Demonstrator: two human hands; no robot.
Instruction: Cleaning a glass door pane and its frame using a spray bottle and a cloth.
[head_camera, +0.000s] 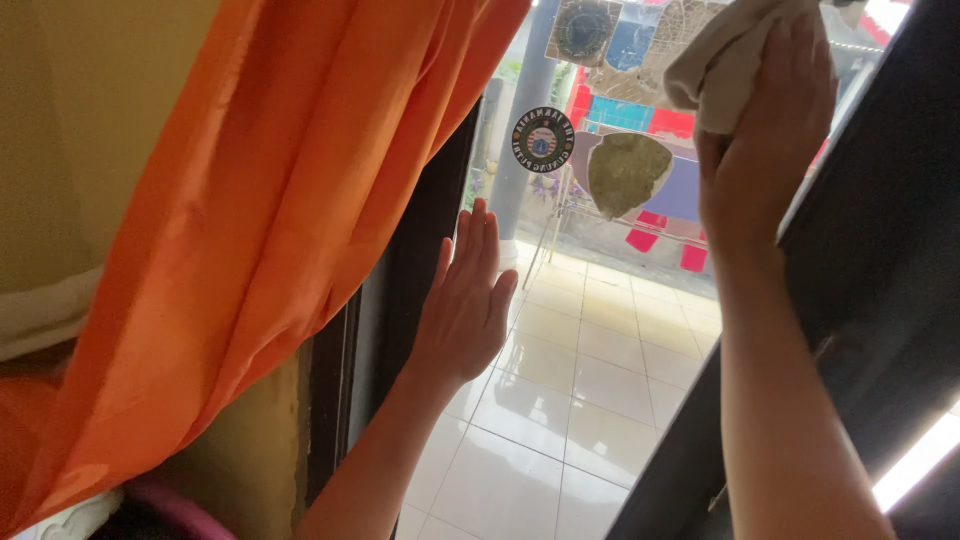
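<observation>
My right hand (765, 130) is raised high against a glass window pane (580, 330) and grips a crumpled beige cloth (725, 55) pressed to the glass. My left hand (465, 300) lies flat and open on the lower left of the same pane, fingers together and pointing up, next to the dark window frame (415, 260). Stuck on the glass are a round dark sticker (542, 140), a greenish shield-shaped sticker (627, 172) and several square stickers (585, 30) along the top.
An orange curtain (260, 220) hangs bunched to the left of the window. A dark frame bar (860, 260) slants down the right side. Through the glass I see a tiled floor, a grey post and coloured laundry on a rack.
</observation>
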